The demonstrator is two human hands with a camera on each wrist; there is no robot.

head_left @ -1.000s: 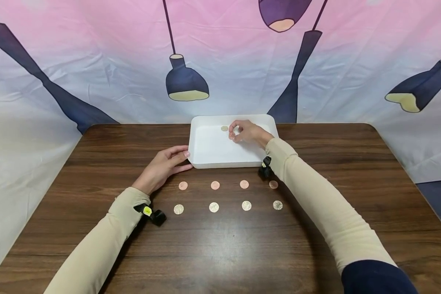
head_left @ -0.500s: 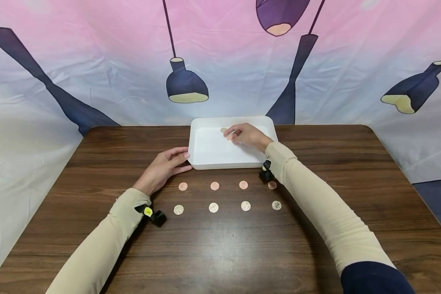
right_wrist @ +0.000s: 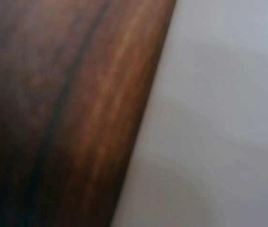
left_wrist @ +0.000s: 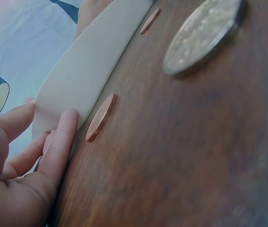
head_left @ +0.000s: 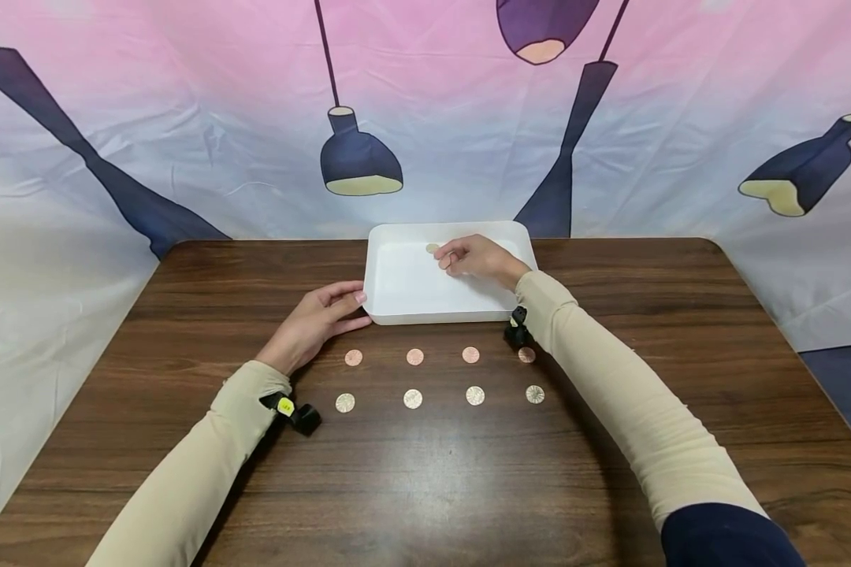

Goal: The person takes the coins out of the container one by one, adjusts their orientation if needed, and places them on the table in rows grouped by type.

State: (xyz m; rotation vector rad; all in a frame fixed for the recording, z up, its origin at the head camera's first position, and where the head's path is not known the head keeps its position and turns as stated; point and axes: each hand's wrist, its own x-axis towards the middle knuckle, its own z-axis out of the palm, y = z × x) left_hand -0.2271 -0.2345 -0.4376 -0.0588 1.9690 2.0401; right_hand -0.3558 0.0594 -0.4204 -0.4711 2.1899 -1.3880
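Note:
Over a white tray, my right hand pinches a copper-coloured coin between thumb and fingers, close to the tray floor. Just beyond the fingertips a pale gold coin lies in the tray, partly covered by them. My left hand rests extended fingers against the tray's near left corner. In the left wrist view, fingertips touch the outer tray wall, beside a copper coin on the table. The right wrist view has only blurred table and tray wall, no hand.
On the brown wooden table, in front of the tray, lies a row of several copper coins. Nearer me is a row of several pale gold coins. A printed cloth hangs behind the table.
My right fingers have lowered the copper coin toward the tray floor and now cover more of it and of the pale gold coin. The left hand stays at the tray corner.

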